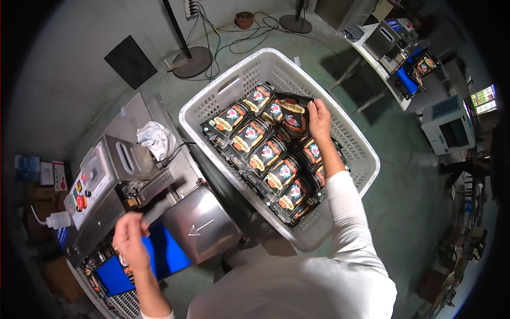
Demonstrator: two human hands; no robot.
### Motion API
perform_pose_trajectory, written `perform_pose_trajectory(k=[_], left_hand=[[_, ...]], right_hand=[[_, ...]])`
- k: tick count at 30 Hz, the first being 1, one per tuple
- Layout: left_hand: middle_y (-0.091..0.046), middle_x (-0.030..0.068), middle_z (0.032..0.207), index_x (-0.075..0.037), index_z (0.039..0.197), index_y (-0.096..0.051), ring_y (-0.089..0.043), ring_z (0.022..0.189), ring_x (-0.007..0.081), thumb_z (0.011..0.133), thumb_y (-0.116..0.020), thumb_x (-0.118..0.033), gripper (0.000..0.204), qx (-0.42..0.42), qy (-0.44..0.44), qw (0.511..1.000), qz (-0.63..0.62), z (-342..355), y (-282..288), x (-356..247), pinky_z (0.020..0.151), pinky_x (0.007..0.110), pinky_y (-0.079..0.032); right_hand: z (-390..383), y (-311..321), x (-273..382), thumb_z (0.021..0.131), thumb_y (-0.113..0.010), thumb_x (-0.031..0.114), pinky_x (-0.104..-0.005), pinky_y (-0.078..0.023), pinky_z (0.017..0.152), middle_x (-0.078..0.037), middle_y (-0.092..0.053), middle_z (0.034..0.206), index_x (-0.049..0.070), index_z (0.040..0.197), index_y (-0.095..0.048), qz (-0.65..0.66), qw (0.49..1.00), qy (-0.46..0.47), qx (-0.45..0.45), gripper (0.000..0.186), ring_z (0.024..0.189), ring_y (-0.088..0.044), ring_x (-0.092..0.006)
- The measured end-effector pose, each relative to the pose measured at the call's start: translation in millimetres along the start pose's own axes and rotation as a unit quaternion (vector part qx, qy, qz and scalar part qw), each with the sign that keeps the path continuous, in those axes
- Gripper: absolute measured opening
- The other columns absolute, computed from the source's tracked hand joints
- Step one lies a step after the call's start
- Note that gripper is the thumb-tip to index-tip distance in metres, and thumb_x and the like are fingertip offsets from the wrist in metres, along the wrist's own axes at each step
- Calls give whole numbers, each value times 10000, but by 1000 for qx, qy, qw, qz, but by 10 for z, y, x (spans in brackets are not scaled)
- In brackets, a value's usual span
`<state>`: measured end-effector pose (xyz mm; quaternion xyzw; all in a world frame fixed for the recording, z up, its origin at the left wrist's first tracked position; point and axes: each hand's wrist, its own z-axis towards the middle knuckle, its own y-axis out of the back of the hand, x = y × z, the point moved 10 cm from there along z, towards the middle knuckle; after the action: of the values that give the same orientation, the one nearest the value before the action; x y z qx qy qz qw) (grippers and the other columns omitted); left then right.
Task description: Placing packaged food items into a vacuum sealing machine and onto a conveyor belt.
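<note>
My right hand (320, 119) grips the corner of a black pouch (291, 118) with an orange-and-cream label in the white perforated plastic basket (368, 171), among several similar pouches (265, 152). My left hand (133, 239) is at the lower left, fingers loosely bent and nothing visible in them, over the blue conveyor belt (167, 250) of a steel machine (122, 165). Another pouch on the belt is partly hidden behind that hand. A sloped steel plate (204, 218) with an etched arrow adjoins the belt.
Crumpled white cloth (155, 139) rests on the machine's bench. A second machine (385, 45) stands on a white table at upper right, above an air cooler (446, 125). Behind the basket are stand bases (194, 63), cables and a plant pot (244, 20). Boxes (45, 175) line the left.
</note>
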<state>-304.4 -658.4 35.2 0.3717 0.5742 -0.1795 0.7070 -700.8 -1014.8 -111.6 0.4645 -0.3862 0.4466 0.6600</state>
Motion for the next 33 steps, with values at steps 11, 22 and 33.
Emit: perform_pose_trajectory(k=[11, 22, 33], left_hand=[[-526, 24, 849, -5, 1069, -497, -449, 636, 18, 823, -541, -78, 260, 156, -12, 951, -266, 59, -700, 43, 581, 160, -388], [-467, -33, 541, -20, 796, -575, -366, 402, 31, 816, -573, -237, 218, 32, 207, 945, -252, 62, -117, 1251, 376, 166, -269], [-442, -43, 499, -42, 739, -571, -356, 366, 25, 816, -563, -222, 196, 63, 290, 939, -172, 125, -47, 1492, 322, 165, -234]], right_hand=[[-1519, -1016, 2243, 858, -493, 144, -155, -308, 538, 74, -464, 666, 66, 730, -509, 202, 896, -41, 392, 151, 618, -374, 7], [-2293, -1848, 1940, 854, -488, 209, -211, -328, 458, 28, -478, 556, 10, 709, -539, 31, 888, -34, 457, 251, 512, -399, -32], [-2256, -2190, 1799, 834, -483, 234, -288, -366, 523, -74, -507, 590, 2, 701, -541, -64, 886, -10, 459, 274, 544, -471, -158]])
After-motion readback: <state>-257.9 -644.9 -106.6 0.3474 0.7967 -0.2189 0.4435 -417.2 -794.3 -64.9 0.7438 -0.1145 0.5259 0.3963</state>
